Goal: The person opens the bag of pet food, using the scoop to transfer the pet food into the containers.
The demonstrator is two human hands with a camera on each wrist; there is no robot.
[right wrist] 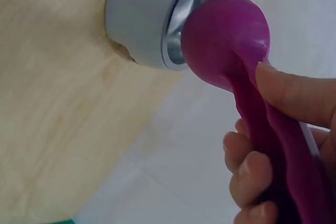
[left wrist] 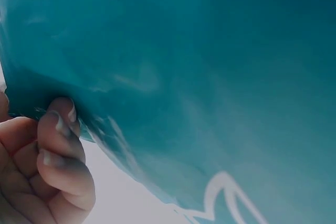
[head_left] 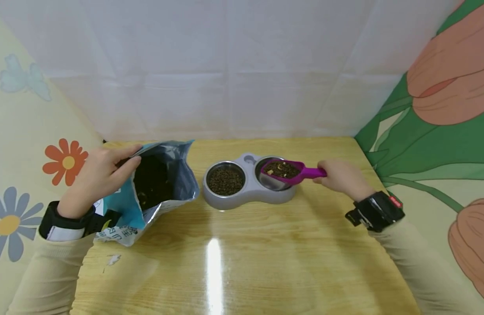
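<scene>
Gripping the rim of the open bag (head_left: pixel 155 188) with your left hand (head_left: pixel 94 179), you keep it propped on the worktop (head_left: pixel 245 258). Just right of it stands the double bowl (head_left: pixel 247 180), its left cup holding kibble. Your right hand (head_left: pixel 342 177) curls round the scoop (head_left: pixel 289 170), loaded, above the right cup.

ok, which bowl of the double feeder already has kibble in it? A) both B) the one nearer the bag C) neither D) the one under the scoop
B: in the head view the bowl nearer the bag is full of brown kibble, while the other bowl shows bare steel under the loaded purple scoop held by the right hand.
</scene>
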